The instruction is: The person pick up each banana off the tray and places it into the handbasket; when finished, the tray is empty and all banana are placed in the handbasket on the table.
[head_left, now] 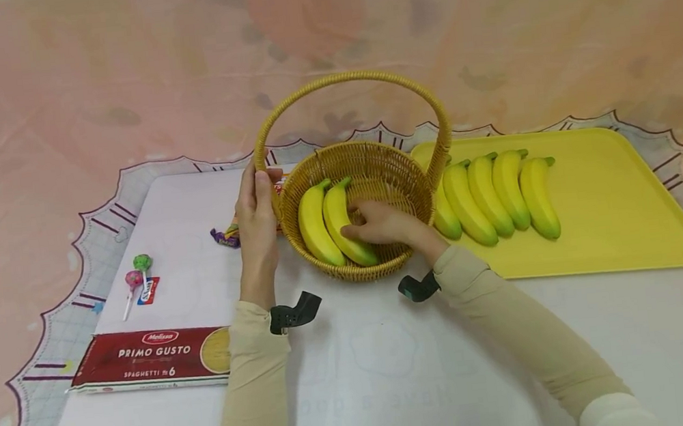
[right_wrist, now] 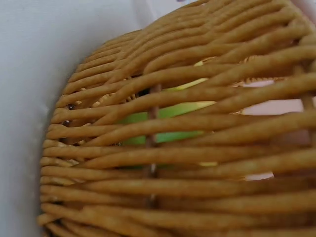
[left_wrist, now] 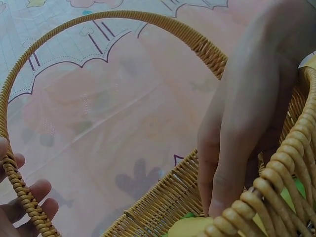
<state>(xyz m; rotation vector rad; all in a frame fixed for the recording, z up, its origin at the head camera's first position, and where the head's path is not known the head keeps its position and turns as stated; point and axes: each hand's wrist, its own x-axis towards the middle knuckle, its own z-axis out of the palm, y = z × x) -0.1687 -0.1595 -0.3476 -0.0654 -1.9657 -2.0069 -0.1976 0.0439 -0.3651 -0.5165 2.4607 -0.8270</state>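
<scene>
A wicker basket (head_left: 359,269) with a tall arched handle (head_left: 353,77) stands on the table, two bananas lying side by side in its left half. My left hand (head_left: 257,214) holds the handle low on its left side; in the left wrist view its fingertips (left_wrist: 40,188) show around the woven cane. Reaching inside from the right, my right hand (head_left: 388,221) rests its thumb on the right-hand banana (head_left: 345,223), index finger along that banana's edge. The left-hand banana (head_left: 316,226) is untouched. Basket weave fills the right wrist view and hides that hand there.
Several bananas (head_left: 483,192) lie in a row on a yellow tray (head_left: 624,199) at right. To the left are a spaghetti pack (head_left: 152,358), two lollipops (head_left: 137,270), a small wrapped sweet (head_left: 149,291) and a purple-wrapped candy (head_left: 224,237), partly behind my left hand.
</scene>
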